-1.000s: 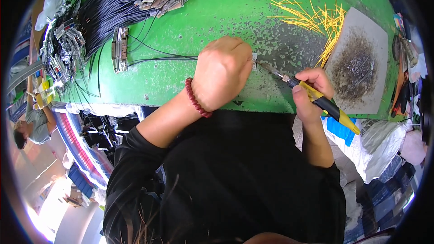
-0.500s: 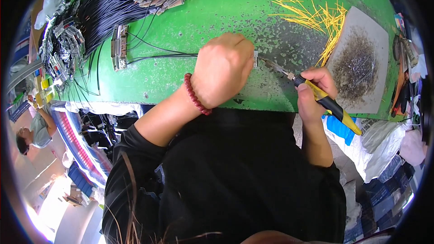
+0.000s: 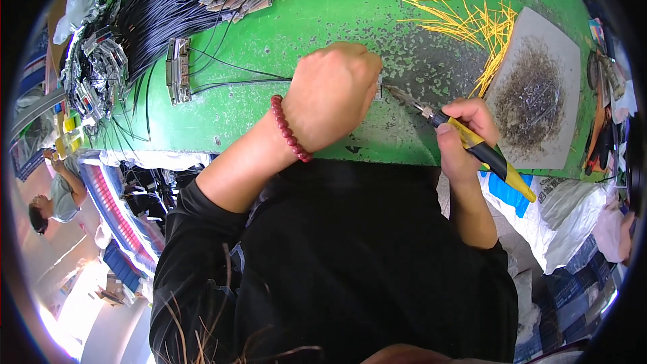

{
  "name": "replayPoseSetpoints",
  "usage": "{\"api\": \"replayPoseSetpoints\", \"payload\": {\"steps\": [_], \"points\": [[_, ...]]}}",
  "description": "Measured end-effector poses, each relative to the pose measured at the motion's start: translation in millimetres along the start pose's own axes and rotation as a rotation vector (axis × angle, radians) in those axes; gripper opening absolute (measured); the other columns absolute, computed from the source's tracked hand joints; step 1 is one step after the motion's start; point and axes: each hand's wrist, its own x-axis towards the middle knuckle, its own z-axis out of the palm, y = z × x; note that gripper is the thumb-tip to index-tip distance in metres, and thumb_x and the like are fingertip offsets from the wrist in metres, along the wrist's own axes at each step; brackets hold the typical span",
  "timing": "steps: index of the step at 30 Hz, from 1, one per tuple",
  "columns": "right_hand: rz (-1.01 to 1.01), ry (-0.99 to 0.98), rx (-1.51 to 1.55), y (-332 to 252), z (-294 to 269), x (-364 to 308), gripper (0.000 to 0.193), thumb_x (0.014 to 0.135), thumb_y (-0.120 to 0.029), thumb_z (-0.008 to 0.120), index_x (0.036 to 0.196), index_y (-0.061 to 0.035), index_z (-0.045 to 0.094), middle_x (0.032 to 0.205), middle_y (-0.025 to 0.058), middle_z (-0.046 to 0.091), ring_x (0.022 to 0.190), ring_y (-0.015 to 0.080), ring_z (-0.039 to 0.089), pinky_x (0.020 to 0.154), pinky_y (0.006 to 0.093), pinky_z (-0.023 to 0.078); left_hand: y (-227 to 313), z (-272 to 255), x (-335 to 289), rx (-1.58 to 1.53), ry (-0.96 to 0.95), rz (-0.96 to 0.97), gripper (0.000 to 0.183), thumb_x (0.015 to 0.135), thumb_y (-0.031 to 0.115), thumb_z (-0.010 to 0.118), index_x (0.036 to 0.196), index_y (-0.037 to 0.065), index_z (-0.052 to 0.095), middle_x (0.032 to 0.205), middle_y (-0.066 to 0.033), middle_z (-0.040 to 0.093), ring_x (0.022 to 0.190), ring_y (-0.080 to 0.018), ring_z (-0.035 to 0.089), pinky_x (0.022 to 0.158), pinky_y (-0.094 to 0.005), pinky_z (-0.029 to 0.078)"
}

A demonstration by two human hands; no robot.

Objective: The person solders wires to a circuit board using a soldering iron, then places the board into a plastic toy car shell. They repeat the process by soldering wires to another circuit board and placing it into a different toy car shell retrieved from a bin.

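Observation:
My left hand [image 3: 335, 87], with a red bead bracelet at the wrist, is closed above the green table. Thin black cables [image 3: 246, 82] run into it from a metal connector-like piece [image 3: 178, 71] lying to the left. Its fingertips are hidden beneath the hand. A small pale part [image 3: 379, 87] shows just past its right edge. My right hand [image 3: 468, 131] grips a yellow and black soldering iron [image 3: 495, 162]. The iron's tip points left and reaches the small part; whether it touches I cannot tell.
Yellow sticks of wire or tube [image 3: 465, 23] lie at the back right beside a grey board [image 3: 563, 47] with dark residue. Bundled black cables [image 3: 165, 7] and metal pieces [image 3: 94, 74] fill the back left. Tools [image 3: 598, 128] sit at the right edge. Another person [image 3: 60, 199] is far left.
The iron and my right hand have shifted slightly left. My left hand has moved a little up and left. Both keep their grips.

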Motion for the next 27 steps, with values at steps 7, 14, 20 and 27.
{"api": "replayPoseSetpoints", "payload": {"steps": [7,14,20,27], "points": [[0.009,-0.04,-0.081,-0.5,-0.4,1.9,0.021,0.077,-0.008,0.068,0.092,-0.0009,0.055,0.076,0.0009,0.055,0.064,0.0044,0.047,0.058,0.0196,0.038,0.4,0.6,-1.2,0.0,0.012,-0.011,0.007,0.076,0.006,0.06,0.073,0.003,0.056,0.075,-0.0124,0.057,0.075,-0.0341,0.057,0.063,-0.0426,0.047],[-0.078,0.101,0.112,9.7,-2.1,-3.6,0.024,0.08,-0.016,0.068,0.091,-0.0024,0.052,0.076,-0.0003,0.049,0.065,0.0052,0.04,0.059,0.0205,0.032,-2.0,3.1,0.1,-0.004,0.023,0.016,0.006,0.076,0.006,0.06,0.073,0.003,0.055,0.074,-0.0121,0.057,0.074,-0.0339,0.057,0.063,-0.0424,0.047],[-0.096,0.156,0.085,1.7,6.5,-1.3,0.028,0.083,-0.016,0.068,0.101,-0.0025,0.051,0.081,0.0001,0.051,0.067,0.005,0.041,0.062,0.0202,0.033,-2.2,-1.2,1.2,0.021,0.025,0.035,0.006,0.075,0.006,0.06,0.072,0.003,0.056,0.074,-0.012,0.057,0.073,-0.0334,0.057,0.062,-0.0419,0.047],[0.038,0.139,0.049,0.7,3.8,-8.3,0.035,0.086,-0.011,0.066,0.115,0.0001,0.05,0.08,0.0049,0.057,0.067,0.0103,0.058,0.061,0.0231,0.047,-16.7,-21.1,10.1,-0.089,0.099,0.123,0.009,0.071,0.006,0.067,0.078,0.004,0.062,0.076,-0.0115,0.061,0.073,-0.0311,0.06,0.065,-0.0396,0.049]]}}
